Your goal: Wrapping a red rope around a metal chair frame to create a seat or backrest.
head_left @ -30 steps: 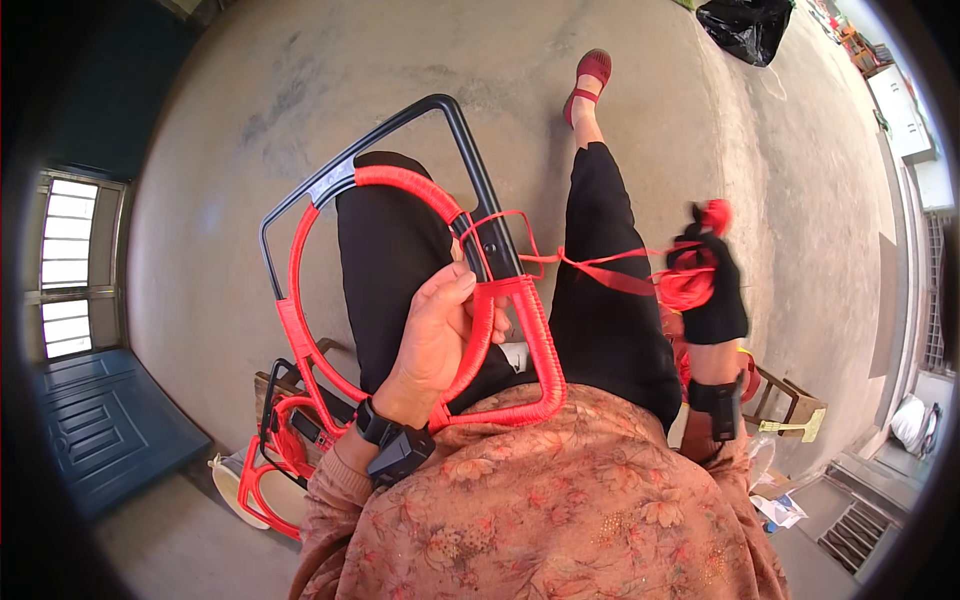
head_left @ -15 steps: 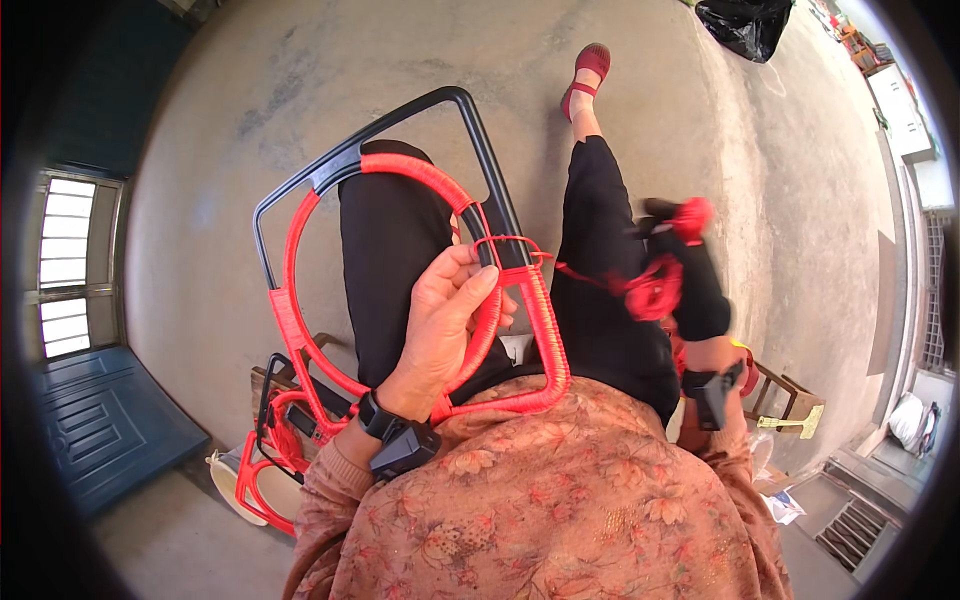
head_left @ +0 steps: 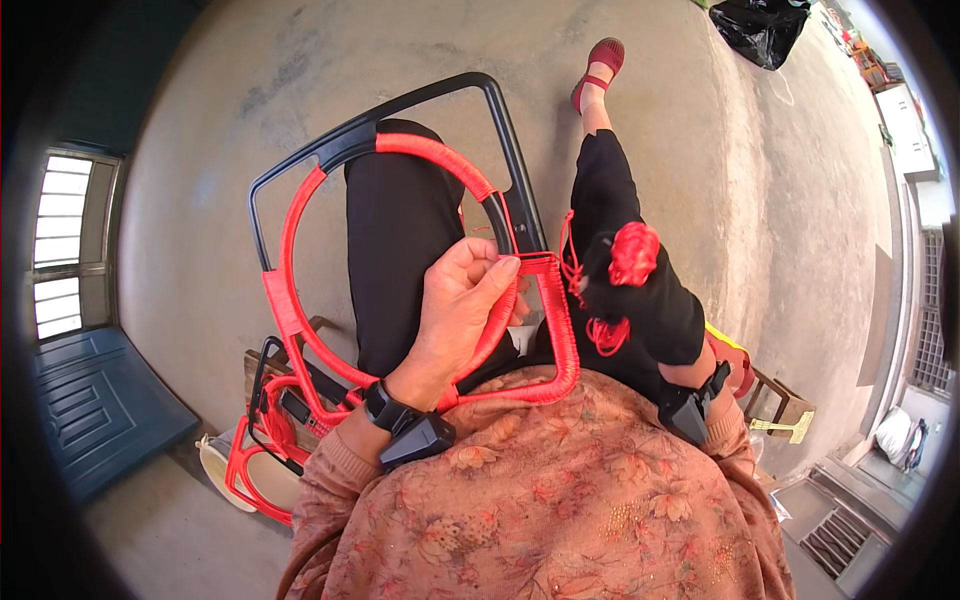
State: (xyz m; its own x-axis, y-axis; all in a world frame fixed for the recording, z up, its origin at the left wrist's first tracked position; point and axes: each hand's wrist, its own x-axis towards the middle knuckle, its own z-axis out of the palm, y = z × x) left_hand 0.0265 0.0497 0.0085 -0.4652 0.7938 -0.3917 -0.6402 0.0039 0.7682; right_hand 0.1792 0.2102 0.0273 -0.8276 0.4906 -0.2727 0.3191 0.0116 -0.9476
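Across my lap lies a black metal frame (head_left: pixel 562 330), roughly square with a round ring inside, much of it wrapped in red cord. My left hand (head_left: pixel 455 310) pinches the red cord between thumb and fingers, where the ring meets the frame's right side. Part of the black metal above this spot is bare. My right hand (head_left: pixel 645 300), in what looks like a black glove, is right of the frame over my thigh. It grips a bundle of red cord (head_left: pixel 633 253), with loops hanging below. Its fingers blend into the black trousers.
At the lower left, another red-wrapped frame (head_left: pixel 262 475) rests on a pale basin (head_left: pixel 215 462). A blue panelled door (head_left: pixel 115 405) stands at the left. A black plastic bag (head_left: pixel 760 30) lies far right, and a wooden stool (head_left: pixel 785 412) is beside my right arm.
My right hand has swung left toward the frame with the cord bundle. The cord loop above my left thumb has been drawn down against the frame. My left hand keeps its pinch.
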